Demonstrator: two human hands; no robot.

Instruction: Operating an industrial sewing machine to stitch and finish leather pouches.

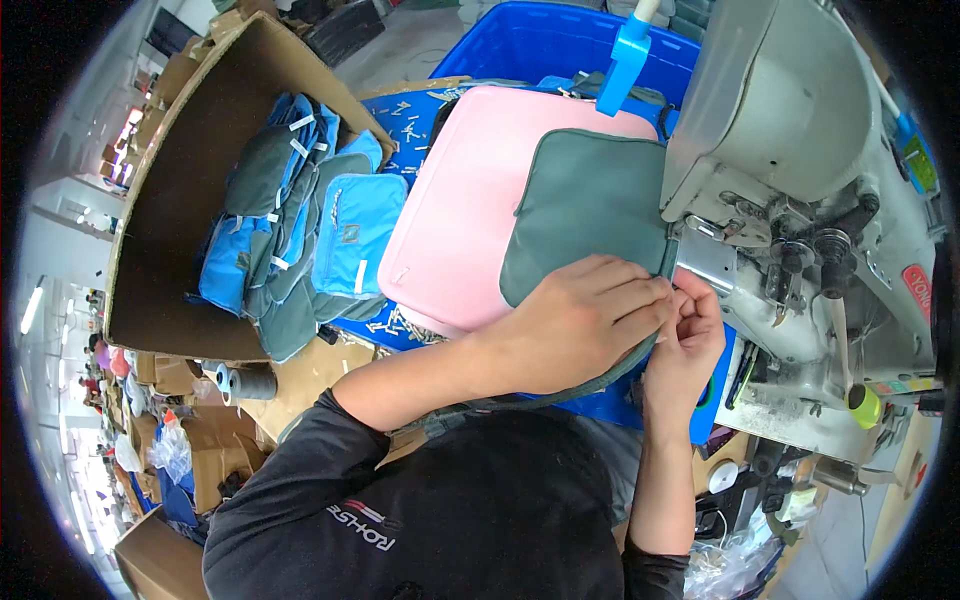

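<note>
A pink fabric bag (pixel 462 190) with a grey-green pocket panel (pixel 590 200) lies on the blue work surface, its right edge up against the industrial sewing machine (pixel 790 110). My left hand (pixel 595 320) reaches across the panel's lower corner, its fingers closed at the dark grey-green edge beside the metal plate (pixel 706 262). Close to those fingertips, my right hand (pixel 688 330) is closed in a pinch. Whatever is between its fingertips is too small or hidden to make out. A dark edge strip runs down beneath my left hand and forearm.
To the left, a cardboard box (pixel 150 250) holds blue and grey-green sewn pieces (pixel 290 200). A blue bin (pixel 540 40) stands behind the bag. Small pale bits (pixel 408 128) litter the work surface. Grey thread spools (pixel 250 383) sit below the box. A blue bracket (pixel 625 65) hangs above.
</note>
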